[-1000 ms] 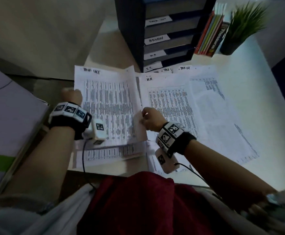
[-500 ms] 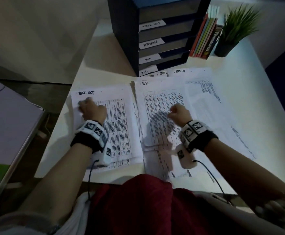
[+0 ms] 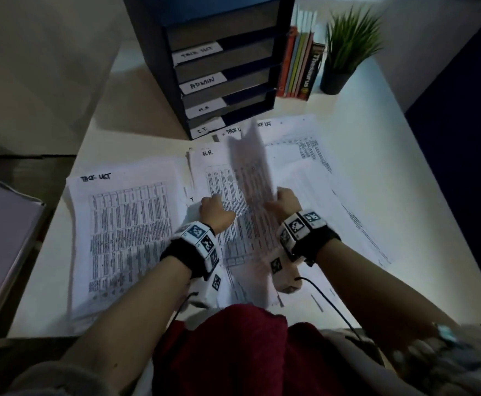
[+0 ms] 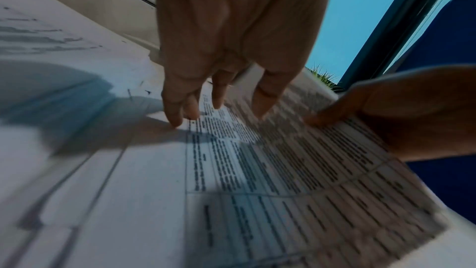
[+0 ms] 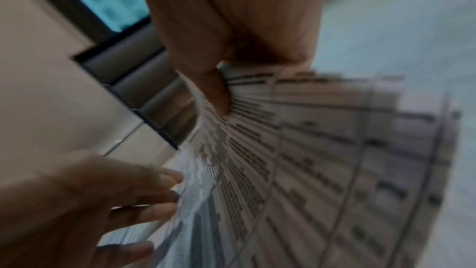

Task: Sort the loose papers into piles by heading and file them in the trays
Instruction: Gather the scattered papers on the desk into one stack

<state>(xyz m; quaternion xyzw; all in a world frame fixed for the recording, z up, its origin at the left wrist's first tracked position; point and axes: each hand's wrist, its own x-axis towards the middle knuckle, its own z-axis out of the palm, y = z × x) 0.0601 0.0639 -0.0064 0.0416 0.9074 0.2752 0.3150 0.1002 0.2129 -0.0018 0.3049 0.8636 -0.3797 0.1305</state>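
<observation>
My right hand (image 3: 283,200) pinches the edge of a printed sheet (image 3: 250,178) and holds it lifted and curled above the H.R. pile (image 3: 219,170). The right wrist view shows the thumb (image 5: 216,93) on that sheet (image 5: 335,150). My left hand (image 3: 213,208) rests with straight fingertips (image 4: 177,117) on the paper beneath, beside the lifted sheet (image 4: 296,150). A TASK LIST pile (image 3: 127,232) lies to the left. More loose sheets (image 3: 333,195) spread out on the right. The dark tray stack (image 3: 233,67), labelled TASK LIST, ADMIN, H.R. and I.T., stands behind the papers.
A row of books (image 3: 296,64) and a potted plant (image 3: 345,50) stand right of the trays. The white desk (image 3: 399,144) shows bare surface at far right. A grey flat object (image 3: 2,238) lies beyond the desk's left edge.
The TASK LIST sheet was laid on the left pile. My left hand then moved right onto the H.R. pile, and my right hand lifted a sheet up from it.
</observation>
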